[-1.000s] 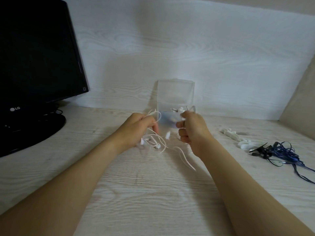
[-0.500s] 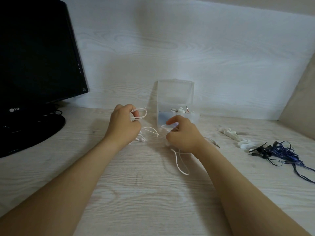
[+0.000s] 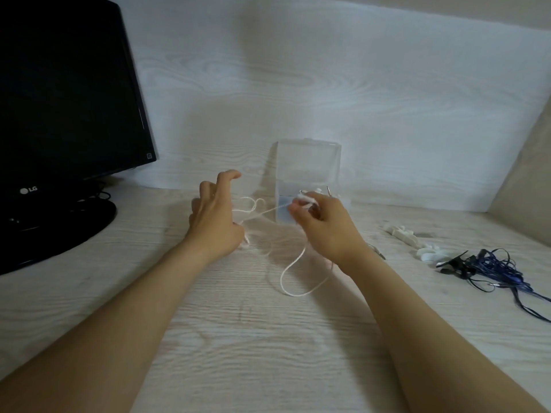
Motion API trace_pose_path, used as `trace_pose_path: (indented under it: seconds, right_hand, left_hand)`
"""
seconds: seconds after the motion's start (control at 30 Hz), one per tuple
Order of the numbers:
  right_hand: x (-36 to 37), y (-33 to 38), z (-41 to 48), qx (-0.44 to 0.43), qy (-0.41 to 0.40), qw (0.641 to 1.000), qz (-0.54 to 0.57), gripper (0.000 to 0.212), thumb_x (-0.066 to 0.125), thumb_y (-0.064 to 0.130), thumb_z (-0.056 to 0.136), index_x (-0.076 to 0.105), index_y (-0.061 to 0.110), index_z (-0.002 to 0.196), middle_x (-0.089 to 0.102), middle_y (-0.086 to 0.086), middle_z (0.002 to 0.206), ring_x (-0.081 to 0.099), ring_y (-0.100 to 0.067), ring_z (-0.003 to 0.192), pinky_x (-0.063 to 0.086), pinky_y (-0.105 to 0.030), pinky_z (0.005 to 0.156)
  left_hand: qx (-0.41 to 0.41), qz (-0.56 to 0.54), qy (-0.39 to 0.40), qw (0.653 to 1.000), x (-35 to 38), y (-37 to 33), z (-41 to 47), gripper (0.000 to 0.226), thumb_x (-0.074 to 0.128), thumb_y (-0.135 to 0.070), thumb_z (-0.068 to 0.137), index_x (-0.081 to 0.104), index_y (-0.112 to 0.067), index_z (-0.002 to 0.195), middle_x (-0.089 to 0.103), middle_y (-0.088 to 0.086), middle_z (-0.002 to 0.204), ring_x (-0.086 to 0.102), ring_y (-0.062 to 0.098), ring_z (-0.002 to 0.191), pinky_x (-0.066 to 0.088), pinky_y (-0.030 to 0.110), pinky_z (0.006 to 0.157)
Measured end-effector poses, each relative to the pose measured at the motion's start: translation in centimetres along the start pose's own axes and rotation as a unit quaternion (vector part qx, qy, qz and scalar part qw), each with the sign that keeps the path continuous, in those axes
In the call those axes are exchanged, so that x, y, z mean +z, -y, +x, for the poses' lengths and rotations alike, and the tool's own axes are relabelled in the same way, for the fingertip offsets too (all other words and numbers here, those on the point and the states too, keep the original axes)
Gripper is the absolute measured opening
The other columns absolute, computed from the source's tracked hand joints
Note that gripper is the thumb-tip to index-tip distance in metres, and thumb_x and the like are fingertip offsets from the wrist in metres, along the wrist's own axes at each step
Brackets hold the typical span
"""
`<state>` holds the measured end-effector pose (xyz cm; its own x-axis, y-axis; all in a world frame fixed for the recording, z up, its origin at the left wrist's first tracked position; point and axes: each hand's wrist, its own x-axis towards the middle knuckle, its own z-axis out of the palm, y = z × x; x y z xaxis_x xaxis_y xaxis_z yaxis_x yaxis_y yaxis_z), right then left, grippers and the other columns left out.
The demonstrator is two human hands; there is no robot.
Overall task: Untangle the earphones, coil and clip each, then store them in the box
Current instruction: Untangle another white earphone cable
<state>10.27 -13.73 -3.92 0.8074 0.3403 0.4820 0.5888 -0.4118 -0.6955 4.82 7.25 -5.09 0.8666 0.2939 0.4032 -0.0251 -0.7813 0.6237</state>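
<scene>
A white earphone cable (image 3: 293, 274) runs between both hands and loops down onto the desk. My left hand (image 3: 213, 217) hovers left of centre with its fingers lifted and half curled; the cable passes tight from its thumb side towards the right. My right hand (image 3: 326, 226) pinches a small wound bundle of that cable at its fingertips, just in front of the clear plastic box (image 3: 308, 165). The box stands against the wall with its lid upright, and white earphone parts show at its rim. A tangle of dark blue earphones (image 3: 493, 263) lies at the right.
A black monitor (image 3: 62, 93) on a round stand (image 3: 44, 225) fills the left side. White clips (image 3: 402, 234) lie on the desk between the box and the blue tangle. A white wall panel closes the back, and an angled panel rises at the far right.
My left hand has lifted and spread its fingers and moved left. My right hand has risen towards the box with the cable bundle, pulling the cable taut between the hands.
</scene>
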Motion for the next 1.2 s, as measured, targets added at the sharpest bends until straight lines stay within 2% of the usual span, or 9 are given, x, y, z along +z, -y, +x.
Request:
trace_pose_path:
  seconds: [0.1,0.23,0.4,0.5,0.67,0.77,0.87,1.0,1.2]
  right_hand:
    - [-0.3,0.6,0.2,0.057,-0.069,0.988,0.124,0.02,0.052,0.021,0.106,0.07,0.02,0.1,0.058,0.018,0.07,0.05,-0.002,0.06,0.042,-0.023,0.06]
    - [-0.4,1.4,0.2,0.099,-0.093,0.956,0.259,0.022,0.041,0.014,0.108,0.061,0.018,0.101,0.061,0.002,0.069,0.048,-0.014,0.063,0.039,-0.025,0.058]
    - [-0.8,1.9,0.2,0.123,-0.072,0.938,0.317,0.019,0.044,0.021,0.111,0.061,0.014,0.106,0.07,-0.007,0.077,0.051,-0.019,0.062,0.041,-0.031,0.058]
    - [-0.7,1.7,0.1,0.127,-0.06,0.939,0.315,0.02,0.053,0.022,0.108,0.069,0.009,0.108,0.07,-0.005,0.077,0.051,-0.017,0.063,0.041,-0.03,0.057]
    - [-0.8,2.0,-0.2,0.128,-0.028,0.929,0.345,0.013,0.066,0.008,0.099,0.077,0.008,0.105,0.076,-0.014,0.089,0.059,-0.019,0.066,0.045,-0.031,0.057]
    - [-0.9,2.2,-0.4,0.11,0.012,0.923,0.368,0.032,0.057,-0.006,0.088,0.078,0.01,0.106,0.076,-0.019,0.098,0.066,-0.025,0.075,0.048,-0.033,0.06]
    - [-1.2,2.4,-0.3,0.106,0.044,0.91,0.399,0.048,0.045,-0.006,0.077,0.074,0.006,0.113,0.073,-0.027,0.099,0.068,-0.033,0.079,0.046,-0.033,0.057]
    - [-2.0,2.5,-0.1,0.133,0.042,0.879,0.455,0.038,0.036,0.004,0.098,0.067,0.001,0.12,0.074,-0.027,0.104,0.072,-0.035,0.087,0.058,-0.034,0.065]
    - [-1.6,2.3,0.0,0.179,-0.047,0.883,0.431,0.024,0.04,0.013,0.093,0.061,0.004,0.101,0.077,-0.019,0.089,0.074,-0.034,0.085,0.06,-0.046,0.087]
  left_hand:
    - [0.014,0.016,0.067,0.998,0.1,0.2,-0.2,0.081,0.059,0.008,0.079,0.048,-0.051,0.133,0.034,-0.001,0.122,0.057,0.027,0.101,0.052,0.05,0.101]
    - [0.0,0.106,0.075,0.992,0.4,0.2,-0.2,0.044,0.065,-0.007,0.086,0.071,-0.048,0.101,0.042,-0.004,0.124,0.047,0.025,0.123,0.034,0.039,0.105]
    - [-0.011,0.146,0.05,0.988,0.1,-0.3,-0.2,0.06,0.056,-0.01,0.079,0.06,-0.045,0.128,0.044,-0.005,0.135,0.033,0.023,0.126,0.022,0.038,0.091]
    - [0.043,0.117,0.043,0.991,-0.1,-0.8,-0.4,0.083,0.058,-0.022,0.069,0.045,-0.041,0.149,0.039,-0.01,0.15,0.027,0.019,0.139,0.021,0.038,0.104]
    - [0.171,-0.071,0.019,0.983,0.6,-2.7,-1.2,0.075,0.065,-0.042,0.082,0.046,-0.031,0.154,0.05,-0.013,0.154,0.039,0.005,0.145,0.029,0.031,0.116]
    - [0.172,-0.172,0.073,0.967,1.5,-3.5,-1.9,0.065,0.082,-0.034,0.088,0.053,-0.031,0.146,0.068,-0.014,0.134,0.061,-0.001,0.127,0.048,0.028,0.109]
    - [0.153,-0.219,0.126,0.955,1.8,-3.7,-2.1,0.043,0.082,-0.02,0.092,0.063,-0.026,0.131,0.075,-0.008,0.115,0.07,0.005,0.116,0.052,0.032,0.107]
    - [0.107,-0.262,0.142,0.949,1.6,-4.0,-1.8,0.011,0.063,-0.012,0.105,0.07,-0.014,0.113,0.078,0.011,0.097,0.076,0.018,0.095,0.056,0.03,0.087]
    - [-0.003,-0.313,0.143,0.939,0.9,-4.3,-1.3,0.023,0.048,-0.004,0.103,0.068,-0.008,0.092,0.047,-0.002,0.057,0.05,0.02,0.056,0.044,0.037,0.07]
